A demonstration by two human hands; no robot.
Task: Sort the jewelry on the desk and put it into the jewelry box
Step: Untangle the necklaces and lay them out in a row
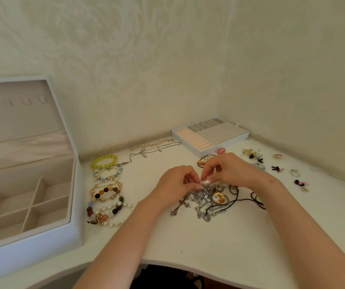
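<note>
Two grips clamped: left hand (175, 182), right hand (231, 170) both pinching silver chain (206, 192) over desk (188, 238).

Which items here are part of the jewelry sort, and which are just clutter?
Job:
- left hand and right hand, both pinching the tangled chains
- bracelets
- laid-out necklaces
- small pieces on the right
- open jewelry box
- divider tray, likely the box's insert

Not job:
- desk, surface only
- dark fabric below its edge
- wallpaper
</note>
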